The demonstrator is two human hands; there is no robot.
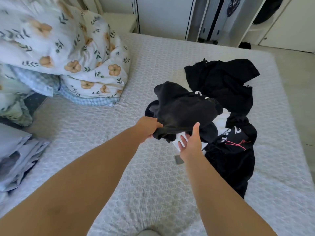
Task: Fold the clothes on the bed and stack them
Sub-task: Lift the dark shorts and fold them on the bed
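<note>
A crumpled black garment (184,109) is lifted a little off the bed, and my left hand (148,126) is shut on its near left edge. My right hand (190,142) is open beside the same edge, thumb up against the cloth and fingers spread below it. More dark clothes lie in a loose pile: a black piece (221,82) farther back and a black garment with white lettering and a pink cord (233,150) to the right. Something white (221,121) shows under the pile.
The bed (119,167) has a pale quilted cover. A heap of floral bedding (68,53) fills the far left, and folded light fabric (15,159) lies at the left edge. A small grey tag (179,159) rests near my right wrist. Wardrobe doors (221,19) stand behind.
</note>
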